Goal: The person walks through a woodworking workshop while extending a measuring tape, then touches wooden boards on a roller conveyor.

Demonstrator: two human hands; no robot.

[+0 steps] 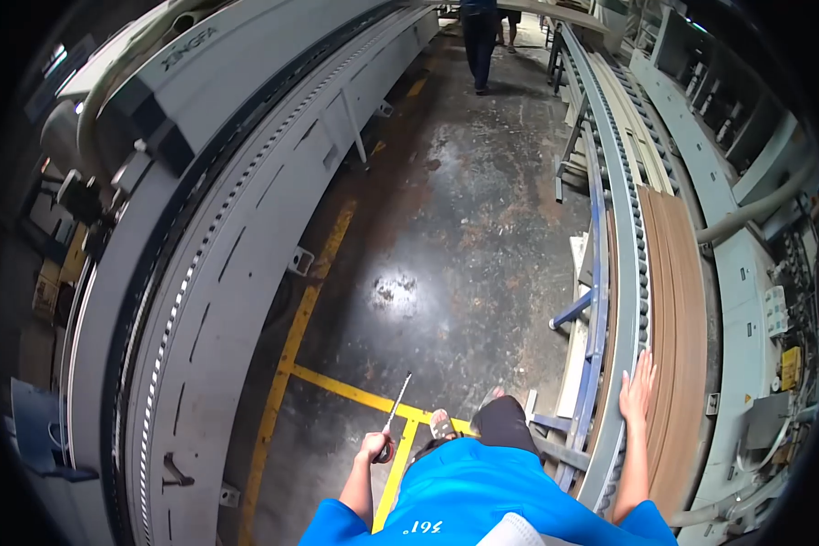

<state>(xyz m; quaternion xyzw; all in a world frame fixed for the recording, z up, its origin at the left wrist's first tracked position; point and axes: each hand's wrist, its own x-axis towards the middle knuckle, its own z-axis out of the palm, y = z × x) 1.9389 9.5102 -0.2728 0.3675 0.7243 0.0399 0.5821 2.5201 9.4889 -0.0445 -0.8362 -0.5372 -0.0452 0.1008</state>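
A thin, pointed metal tool [398, 401] with a dark handle is in my left hand [373, 446], its tip angled up and away over the floor. My right hand [639, 389] lies with its fingers stretched out at the roller conveyor's edge [626, 309], beside the long brown boards [672, 318]. These boards lie lengthwise along the conveyor. Farther up the same line are pale long strips [632, 127].
A long grey machine [246, 218] runs along the left. Yellow lines [337, 387] mark the dark floor [455, 246]. A person in dark trousers [480, 50] is far ahead in the aisle, with another's legs beyond. Grey-green machinery [746, 300] lines the right side.
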